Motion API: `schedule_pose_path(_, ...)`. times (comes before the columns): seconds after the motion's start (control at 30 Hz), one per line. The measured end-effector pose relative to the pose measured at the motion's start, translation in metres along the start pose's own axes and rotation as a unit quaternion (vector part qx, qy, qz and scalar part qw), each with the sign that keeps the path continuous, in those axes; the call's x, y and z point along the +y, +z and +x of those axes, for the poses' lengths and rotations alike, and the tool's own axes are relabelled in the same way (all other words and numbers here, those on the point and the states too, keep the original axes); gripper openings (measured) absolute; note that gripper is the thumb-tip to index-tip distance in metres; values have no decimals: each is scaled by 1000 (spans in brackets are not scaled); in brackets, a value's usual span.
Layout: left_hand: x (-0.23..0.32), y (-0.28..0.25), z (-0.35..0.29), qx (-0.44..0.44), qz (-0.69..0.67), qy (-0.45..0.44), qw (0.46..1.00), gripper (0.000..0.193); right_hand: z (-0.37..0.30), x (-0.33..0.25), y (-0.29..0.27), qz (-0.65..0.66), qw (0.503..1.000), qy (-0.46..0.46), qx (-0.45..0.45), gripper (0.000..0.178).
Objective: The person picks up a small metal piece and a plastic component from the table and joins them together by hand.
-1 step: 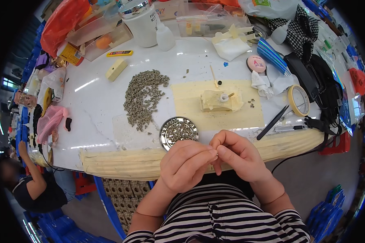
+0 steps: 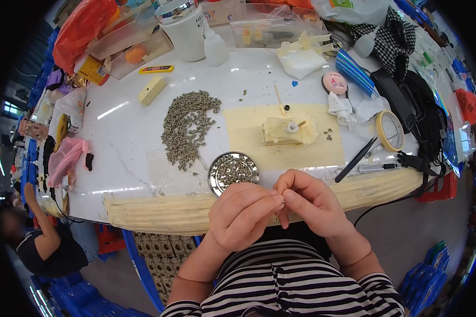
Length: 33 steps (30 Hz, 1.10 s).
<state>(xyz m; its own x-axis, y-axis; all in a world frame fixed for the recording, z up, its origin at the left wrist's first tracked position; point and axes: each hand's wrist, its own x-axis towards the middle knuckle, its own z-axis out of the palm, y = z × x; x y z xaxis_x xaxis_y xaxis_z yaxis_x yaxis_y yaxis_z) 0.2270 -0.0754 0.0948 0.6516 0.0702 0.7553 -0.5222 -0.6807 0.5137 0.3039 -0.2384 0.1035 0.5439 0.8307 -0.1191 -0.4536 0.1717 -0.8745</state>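
Just above the table's padded front edge, my left hand (image 2: 243, 215) and my right hand (image 2: 314, 206) meet at the fingertips. Both are closed in a pinch, thumbs against forefingers. A tiny pale speck shows between them, too small to name. Right behind my left hand stands a round shiny metal dish (image 2: 211, 179) holding small grey metal parts (image 2: 235, 168). Beyond it, a larger pile of similar parts (image 2: 188, 127) is spread over the white tabletop. A tape-wrapped block (image 2: 285, 132) with a small white nozzle-like piece on top rests on a yellowish sheet (image 2: 243, 124).
To the right lie black tweezers (image 2: 356, 160), a roll of masking tape (image 2: 390, 131) and a black bag (image 2: 426, 105). A white bucket (image 2: 182, 34) and a squeeze bottle (image 2: 215, 48) stand at the back. Another person (image 2: 47, 243) sits at the far left.
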Motion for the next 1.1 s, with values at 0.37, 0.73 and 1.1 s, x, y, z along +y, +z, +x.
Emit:
schedule_pose_path(0.37, 0, 6, 0, 11, 49, -23, 998, 17, 0, 9, 1, -12, 994, -78, 72, 14)
schedule_pose_path(0.73, -1, 13, -2, 8, 124, -1, 992, 21, 3, 16, -2, -377, 860, -303, 161, 14)
schedule_pose_path(1.1, -2, 14, 0, -9, 117, -9, 993, 23, 4, 6, -2, -443, 828, -293, 180, 15)
